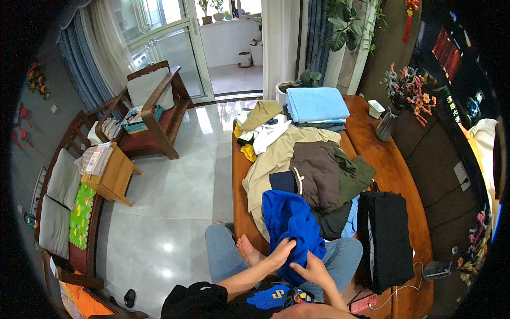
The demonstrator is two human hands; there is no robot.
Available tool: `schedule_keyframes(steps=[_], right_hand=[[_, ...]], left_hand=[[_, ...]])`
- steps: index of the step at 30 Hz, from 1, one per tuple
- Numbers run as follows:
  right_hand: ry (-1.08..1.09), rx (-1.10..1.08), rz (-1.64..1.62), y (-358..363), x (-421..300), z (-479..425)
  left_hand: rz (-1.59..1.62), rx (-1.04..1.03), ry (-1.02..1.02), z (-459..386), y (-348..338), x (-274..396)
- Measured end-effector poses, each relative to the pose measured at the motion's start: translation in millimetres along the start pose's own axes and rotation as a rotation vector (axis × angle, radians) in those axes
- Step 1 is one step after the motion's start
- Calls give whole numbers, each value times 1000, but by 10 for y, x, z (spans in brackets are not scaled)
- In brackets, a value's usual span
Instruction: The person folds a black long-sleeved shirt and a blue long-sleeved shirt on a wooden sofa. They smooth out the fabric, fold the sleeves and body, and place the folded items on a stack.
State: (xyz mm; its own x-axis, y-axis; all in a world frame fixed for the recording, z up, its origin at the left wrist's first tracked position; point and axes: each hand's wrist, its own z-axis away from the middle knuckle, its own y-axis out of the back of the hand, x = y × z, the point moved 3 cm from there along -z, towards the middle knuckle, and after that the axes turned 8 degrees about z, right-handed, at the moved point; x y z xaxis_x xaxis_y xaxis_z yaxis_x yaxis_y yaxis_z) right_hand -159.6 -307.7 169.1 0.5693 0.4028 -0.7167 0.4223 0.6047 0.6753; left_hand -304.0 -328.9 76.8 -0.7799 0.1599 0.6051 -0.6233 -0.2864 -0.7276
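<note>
A bright blue cloth garment lies across my lap and partly over the clothes in front of me. My left hand grips its near left part, the fingers hidden in the folds. From the right, my right hand holds the lower part, with the thumb showing on top. Just beyond are a dark brown folded garment, a dark green garment and a small navy piece. Beneath them spreads a large beige garment.
I sit cross-legged on a long wooden bench. Folded light blue towels lie at its far end, near a loose white garment. A black folded stack sits on my right, by a pink phone on a cable. Potted plants stand behind.
</note>
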Motion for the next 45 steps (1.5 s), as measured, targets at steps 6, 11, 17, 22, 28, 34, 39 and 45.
schedule_keyframes(steps=[6,11,17,22,28,34,39,45], right_hand=[[25,342,-283,374,-114,-56],[-17,314,-461,932,-338,-16],[22,87,-863,961,-376,-21],[32,364,-1351,1070,-529,-162],[-1,259,-1690,1031,-387,-236],[38,375,-1648,914,-439,-270],[96,396,-1508,803,-634,-283],[87,308,-1353,705,-680,-219]], left_hand=[[-113,191,-175,-76,136,222],[-202,390,-382,41,-13,903],[-714,200,-719,-148,-345,1919],[-968,-367,-820,23,-1177,1691],[-958,-368,-755,382,-1148,779],[-950,-131,-1166,589,-1104,882],[-465,-173,-566,426,-925,645],[-240,-175,-426,343,-805,552]])
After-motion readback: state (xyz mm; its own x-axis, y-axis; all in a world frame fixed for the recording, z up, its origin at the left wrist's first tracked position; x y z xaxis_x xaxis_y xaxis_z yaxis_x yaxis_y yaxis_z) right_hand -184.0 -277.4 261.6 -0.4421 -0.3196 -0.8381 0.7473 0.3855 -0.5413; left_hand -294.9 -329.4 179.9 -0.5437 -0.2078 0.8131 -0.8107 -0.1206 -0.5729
